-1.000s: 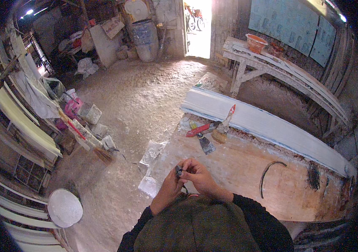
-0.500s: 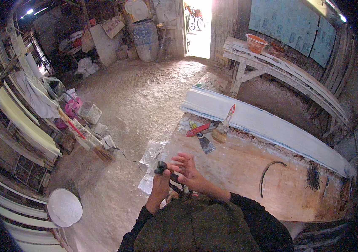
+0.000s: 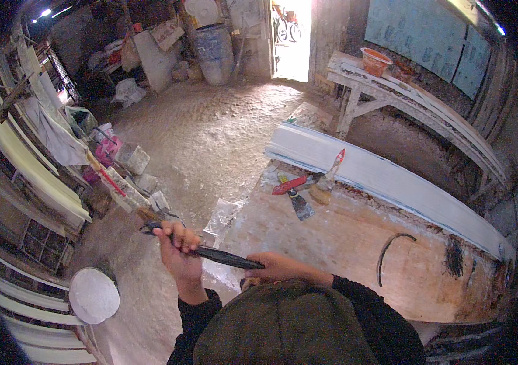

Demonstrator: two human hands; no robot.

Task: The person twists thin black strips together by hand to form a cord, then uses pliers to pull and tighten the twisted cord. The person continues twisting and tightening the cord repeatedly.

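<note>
A long black strip, like folded plastic or rubber, runs taut between my two hands. My left hand, fingers curled, grips it near one end, and a short tail sticks out past the knuckles. Lower and to the right, my right hand holds the other end by the thumb side; its fingers are partly hidden by the brown cap in front. Right of my hands, on the worn wooden board, lie a curved black strip and a bunch of black strands.
A paintbrush, a putty knife and a red-handled tool lie at the board's far left. A long white moulding borders its far side. Beyond stands a bench with an orange bowl. A white bucket is at left.
My left hand has moved left and up, drawing the black strip out straight. My right hand, before open beside the bunched strip, now grips its other end.
</note>
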